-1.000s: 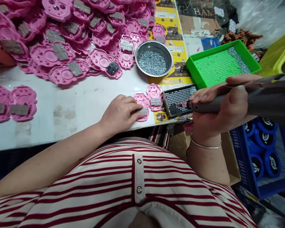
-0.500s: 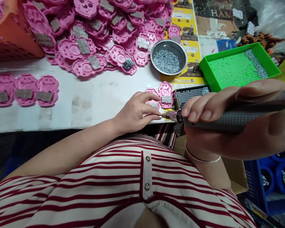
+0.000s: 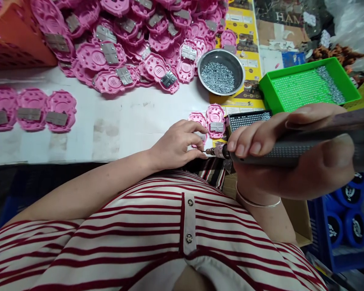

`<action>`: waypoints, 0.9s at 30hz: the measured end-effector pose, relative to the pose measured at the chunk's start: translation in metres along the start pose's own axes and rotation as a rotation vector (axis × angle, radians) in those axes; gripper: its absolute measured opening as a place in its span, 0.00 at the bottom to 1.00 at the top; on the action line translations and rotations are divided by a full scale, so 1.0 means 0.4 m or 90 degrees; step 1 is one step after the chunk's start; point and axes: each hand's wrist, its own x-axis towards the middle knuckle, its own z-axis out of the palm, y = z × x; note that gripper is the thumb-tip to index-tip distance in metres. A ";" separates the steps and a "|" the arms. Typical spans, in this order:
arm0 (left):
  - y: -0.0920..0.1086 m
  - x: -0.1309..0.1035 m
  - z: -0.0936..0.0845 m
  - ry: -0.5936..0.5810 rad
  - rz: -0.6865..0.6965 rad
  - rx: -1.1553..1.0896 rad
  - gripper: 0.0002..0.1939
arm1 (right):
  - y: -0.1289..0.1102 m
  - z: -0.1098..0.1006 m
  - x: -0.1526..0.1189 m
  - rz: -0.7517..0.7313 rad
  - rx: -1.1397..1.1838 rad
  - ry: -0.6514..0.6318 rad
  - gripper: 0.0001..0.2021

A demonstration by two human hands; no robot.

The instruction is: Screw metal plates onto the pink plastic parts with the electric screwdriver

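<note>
My right hand [image 3: 294,157] is wrapped round a dark grey electric screwdriver [image 3: 286,152], which lies nearly level and points left. Its thin bit [image 3: 210,151] ends at the fingertips of my left hand [image 3: 178,143]. The thumb and forefinger of that hand are pinched close at the bit's tip; whatever is between them is too small to make out. Just beyond the fingers lie two pink plastic casings with grey metal plates: one casing [image 3: 197,118] is partly covered by my left fingers, and the other casing [image 3: 215,117] is fully visible beside it.
A metal bowl [image 3: 200,83] of small screws stands ahead. To its right are a green tray [image 3: 297,87] and a small black perforated tray [image 3: 241,121], both holding screws. Pink casings [image 3: 109,56] are heaped at the back, beside an orange basket [image 3: 15,40]. Three casings [image 3: 60,109] line the left.
My left thumb and forefinger have curled in closer around the bit's tip. The screwdriver has shifted slightly left and down, still in my right hand. The whole view has moved a little.
</note>
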 end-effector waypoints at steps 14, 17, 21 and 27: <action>-0.016 -0.003 0.016 0.006 -0.130 0.237 0.20 | 0.118 0.014 -0.015 -0.123 -0.066 0.085 0.07; -0.009 -0.004 0.017 0.013 -0.125 0.253 0.19 | 0.122 0.015 -0.015 -0.101 -0.083 0.092 0.08; -0.004 -0.006 0.020 0.018 -0.117 0.273 0.18 | 0.125 0.010 -0.018 -0.072 -0.048 0.100 0.07; -0.002 -0.008 0.020 0.001 -0.119 0.295 0.18 | 0.131 0.010 -0.017 -0.054 -0.037 0.122 0.08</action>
